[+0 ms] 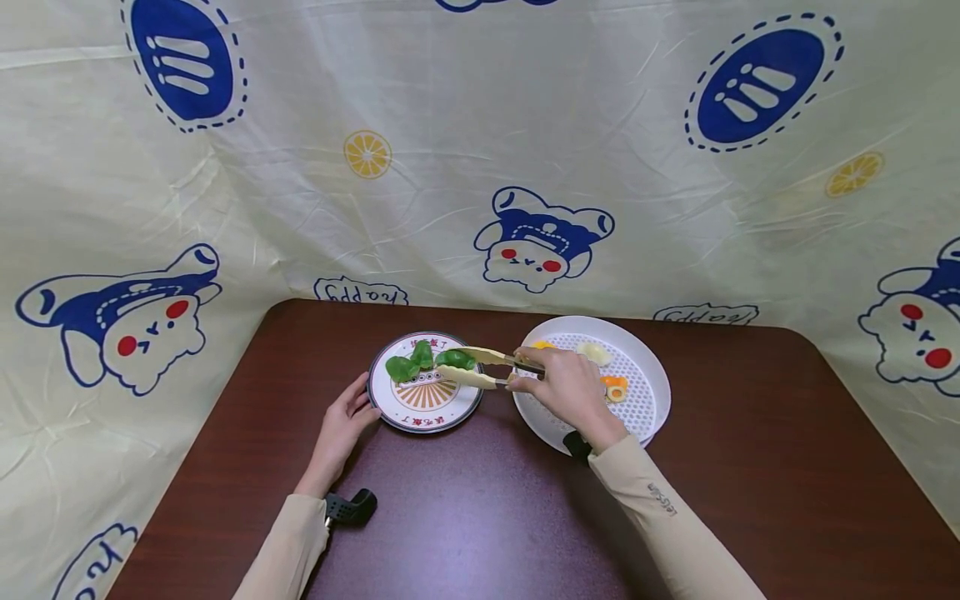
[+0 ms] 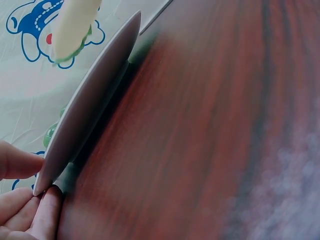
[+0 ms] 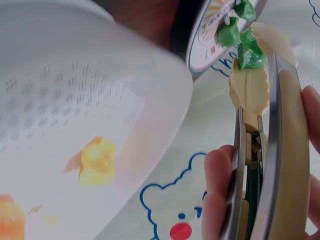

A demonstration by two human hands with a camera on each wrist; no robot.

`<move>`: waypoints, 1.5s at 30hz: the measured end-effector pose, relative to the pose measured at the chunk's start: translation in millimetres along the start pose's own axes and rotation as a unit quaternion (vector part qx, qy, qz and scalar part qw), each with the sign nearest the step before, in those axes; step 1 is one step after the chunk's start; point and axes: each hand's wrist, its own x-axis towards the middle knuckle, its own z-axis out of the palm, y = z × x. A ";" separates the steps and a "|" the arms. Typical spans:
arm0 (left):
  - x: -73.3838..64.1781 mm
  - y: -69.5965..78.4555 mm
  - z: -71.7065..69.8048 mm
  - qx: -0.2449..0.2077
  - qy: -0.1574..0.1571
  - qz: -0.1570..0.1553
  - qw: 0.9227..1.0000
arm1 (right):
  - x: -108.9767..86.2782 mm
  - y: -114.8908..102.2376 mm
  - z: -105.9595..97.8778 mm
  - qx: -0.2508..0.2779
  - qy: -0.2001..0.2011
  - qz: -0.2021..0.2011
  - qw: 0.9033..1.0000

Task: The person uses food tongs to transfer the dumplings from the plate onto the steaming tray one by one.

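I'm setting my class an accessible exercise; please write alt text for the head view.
A right hand holds tongs with a green piece at their tips over a white plate carrying two more green pieces; the left hand grips the plate. At right sits a perforated white tray holding orange pieces.

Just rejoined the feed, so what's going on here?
A person's right hand holds beige-and-metal tongs, a green piece between their tips, over a round white printed plate. Two more green pieces lie on it; the left hand grips its edge. Alongside, a round white perforated tray holds orange pieces and a pale one.
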 end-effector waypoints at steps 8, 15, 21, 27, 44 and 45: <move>0.7 -1.5 -0.8 0.008 0.005 -0.001 1.000 | -9.0 15.5 -14.6 -0.009 0.026 -0.006 1.000; 0.3 -3.1 -0.9 0.006 0.006 -0.003 1.000 | -19.3 28.7 -25.1 -0.004 0.027 0.008 1.000; -0.2 -2.8 -0.4 0.009 0.005 -0.002 1.000 | -27.9 38.9 -33.9 0.004 0.018 0.022 1.000; -1.8 -1.0 0.3 0.008 0.005 0.000 1.000 | -35.8 48.0 -41.8 -0.012 0.026 0.038 0.999; -0.9 -0.2 0.6 -0.004 0.002 0.006 1.000 | -59.7 75.5 -50.4 -0.024 0.028 0.080 0.996; -0.9 -0.2 0.5 -0.004 0.001 0.005 1.000 | -60.6 76.6 -50.4 -0.024 0.023 0.082 0.996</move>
